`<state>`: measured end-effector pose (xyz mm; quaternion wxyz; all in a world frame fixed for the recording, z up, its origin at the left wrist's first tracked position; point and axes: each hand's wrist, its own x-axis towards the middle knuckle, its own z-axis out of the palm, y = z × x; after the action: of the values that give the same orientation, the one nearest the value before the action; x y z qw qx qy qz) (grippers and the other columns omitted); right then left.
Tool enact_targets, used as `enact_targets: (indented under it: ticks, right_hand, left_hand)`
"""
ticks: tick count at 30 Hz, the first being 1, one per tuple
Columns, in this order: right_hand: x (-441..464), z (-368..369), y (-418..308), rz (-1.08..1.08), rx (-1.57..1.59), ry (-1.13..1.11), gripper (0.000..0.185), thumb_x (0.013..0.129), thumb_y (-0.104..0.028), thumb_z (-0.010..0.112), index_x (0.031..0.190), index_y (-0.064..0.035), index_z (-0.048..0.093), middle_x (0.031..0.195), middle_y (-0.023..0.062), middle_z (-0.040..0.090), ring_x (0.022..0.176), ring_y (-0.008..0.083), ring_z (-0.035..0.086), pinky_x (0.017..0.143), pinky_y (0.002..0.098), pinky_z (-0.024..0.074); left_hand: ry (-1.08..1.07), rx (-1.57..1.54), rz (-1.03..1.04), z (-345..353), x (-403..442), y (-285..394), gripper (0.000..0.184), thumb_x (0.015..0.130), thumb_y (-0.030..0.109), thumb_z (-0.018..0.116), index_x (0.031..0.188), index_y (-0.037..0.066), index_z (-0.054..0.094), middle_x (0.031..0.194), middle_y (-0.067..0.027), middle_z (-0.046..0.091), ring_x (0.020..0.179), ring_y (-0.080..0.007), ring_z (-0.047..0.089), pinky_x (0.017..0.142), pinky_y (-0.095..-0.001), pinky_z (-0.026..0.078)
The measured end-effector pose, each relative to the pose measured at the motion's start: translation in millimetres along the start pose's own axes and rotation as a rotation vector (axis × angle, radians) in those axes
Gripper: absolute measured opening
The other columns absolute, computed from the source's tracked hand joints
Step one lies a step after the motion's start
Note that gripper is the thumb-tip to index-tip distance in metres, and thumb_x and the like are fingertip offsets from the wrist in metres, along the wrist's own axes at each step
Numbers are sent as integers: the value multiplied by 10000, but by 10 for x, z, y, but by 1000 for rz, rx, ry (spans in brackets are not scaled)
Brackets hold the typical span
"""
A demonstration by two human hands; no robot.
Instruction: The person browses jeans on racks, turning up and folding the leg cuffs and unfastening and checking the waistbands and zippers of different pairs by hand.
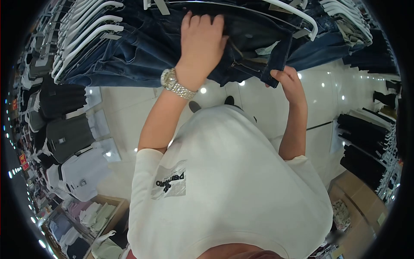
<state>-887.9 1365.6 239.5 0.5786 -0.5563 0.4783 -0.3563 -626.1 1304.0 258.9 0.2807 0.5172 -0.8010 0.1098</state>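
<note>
A pair of dark blue jeans [248, 36] hangs at the top of the view, with its waistband open and the fly zipper parted. My left hand [202, 39], wearing a metal-band watch [168, 79], has its fingers bent over the jeans near the waist and grips the denim. At the loose end of the waistband, my right hand [290, 82] pinches the fabric between thumb and fingers. A pale label [266, 48] shows inside the waist. The fingertips of my left hand are partly hidden in the cloth.
White hangers [92, 30] with more jeans [125, 60] crowd the rack at left; further hangers [345, 15] are at right. Folded shirts [82, 168] lie at left, dark garments [362, 134] hang at right. A cardboard box [360, 198] stands at lower right on the tiled floor.
</note>
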Motion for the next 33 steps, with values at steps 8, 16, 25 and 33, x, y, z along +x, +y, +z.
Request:
enact_targets:
  ticks: [8, 16, 25, 33]
  right_hand:
    - [74, -32, 150, -8, 2, 92, 207, 878, -177, 599, 821, 10, 665, 759, -54, 578, 747, 63, 487, 694, 240, 390]
    - [134, -119, 219, 14, -8, 42, 177, 863, -155, 596, 836, 4, 668, 783, -61, 582, 767, 50, 485, 715, 238, 389]
    - [135, -86, 250, 22, 45, -42, 172, 870, -135, 622, 786, 9, 663, 711, -80, 526, 683, 33, 436, 613, 234, 348]
    - [92, 70, 143, 26, -42, -99, 158, 877, -128, 623, 813, 6, 677, 707, -72, 528, 687, 35, 448, 606, 229, 355]
  left_hand:
    - [-97, -240, 72, -429, -465, -56, 146, 787, 75, 720, 919, 80, 660, 861, -53, 595, 896, -252, 584, 1021, -435, 408]
    - [-23, -265, -125, -372, -1170, -269, 195, 746, -66, 690, 896, 44, 633, 1104, -64, 662, 1150, -291, 571, 1069, -469, 391]
    - [26, -471, -346, -220, -1170, -190, 147, 850, 1, 647, 994, 15, 627, 1127, -125, 652, 1081, -316, 594, 913, -382, 487]
    - [90, -1078, -865, 134, -754, -194, 285, 948, 175, 651, 1122, -37, 572, 1024, -87, 649, 882, -134, 610, 805, -262, 490]
